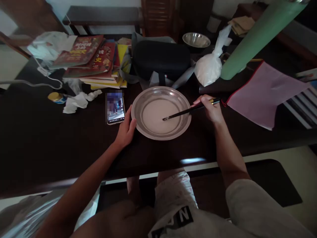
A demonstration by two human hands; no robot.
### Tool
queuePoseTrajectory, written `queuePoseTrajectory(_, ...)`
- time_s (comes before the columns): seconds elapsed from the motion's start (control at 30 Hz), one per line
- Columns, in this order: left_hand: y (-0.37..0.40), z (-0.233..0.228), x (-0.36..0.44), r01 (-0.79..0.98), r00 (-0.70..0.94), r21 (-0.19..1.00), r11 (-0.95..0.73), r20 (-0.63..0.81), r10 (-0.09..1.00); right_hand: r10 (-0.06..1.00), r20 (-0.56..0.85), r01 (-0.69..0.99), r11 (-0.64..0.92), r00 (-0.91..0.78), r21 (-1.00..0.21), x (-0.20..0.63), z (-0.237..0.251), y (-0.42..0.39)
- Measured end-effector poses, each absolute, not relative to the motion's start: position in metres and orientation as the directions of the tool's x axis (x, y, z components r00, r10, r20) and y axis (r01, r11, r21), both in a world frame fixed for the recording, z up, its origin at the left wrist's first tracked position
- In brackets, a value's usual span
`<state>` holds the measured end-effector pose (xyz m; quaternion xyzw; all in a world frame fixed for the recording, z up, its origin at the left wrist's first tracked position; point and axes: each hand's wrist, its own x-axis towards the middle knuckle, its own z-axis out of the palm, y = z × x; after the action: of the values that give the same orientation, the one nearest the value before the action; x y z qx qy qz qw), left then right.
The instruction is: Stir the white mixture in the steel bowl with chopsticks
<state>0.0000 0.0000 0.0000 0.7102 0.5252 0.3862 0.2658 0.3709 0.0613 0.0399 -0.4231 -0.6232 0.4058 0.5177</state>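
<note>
Head view: chopsticks (190, 109) are gripped by the right hand (210, 109) in the metal plate (138, 105), steadied by left hand (125, 131) fingers.

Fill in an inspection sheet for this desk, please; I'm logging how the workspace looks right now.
Surface: dark wooden table, crowded along the far side.
Job's things: metal plate holding pale liquid; chopsticks with tips in the liquid.
Clutter: phone with lit screen, stack of books, crumpled tissue, small jar, black case, tied white bag, metal bowl, green roll, pink pouch.
Hands: left hand rests against the plate's rim; right hand grips the chopsticks.
Cables: white cable at far left.
Surroundings: wooden bench behind; dark mat on the floor.
</note>
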Motion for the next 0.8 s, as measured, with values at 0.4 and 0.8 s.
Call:
queuePoseTrajectory(0.4, 0.0002, -0.0002, -0.0004, 0.549, 0.148, 0.779, -0.302, 0.265, 0.953, 0.942, 0.294, 0.121, 0.314, -0.16, -0.942, 0.3704, 0.0397, 0.0611)
queuePoseTrajectory(0.8, 0.0002, -0.0006, -0.0008, 0.547, 0.146, 0.777, -0.31, 0.276, 0.95, 0.937, 0.297, 0.15, 0.326, -0.184, -0.934, 0.3687, 0.0408, 0.06)
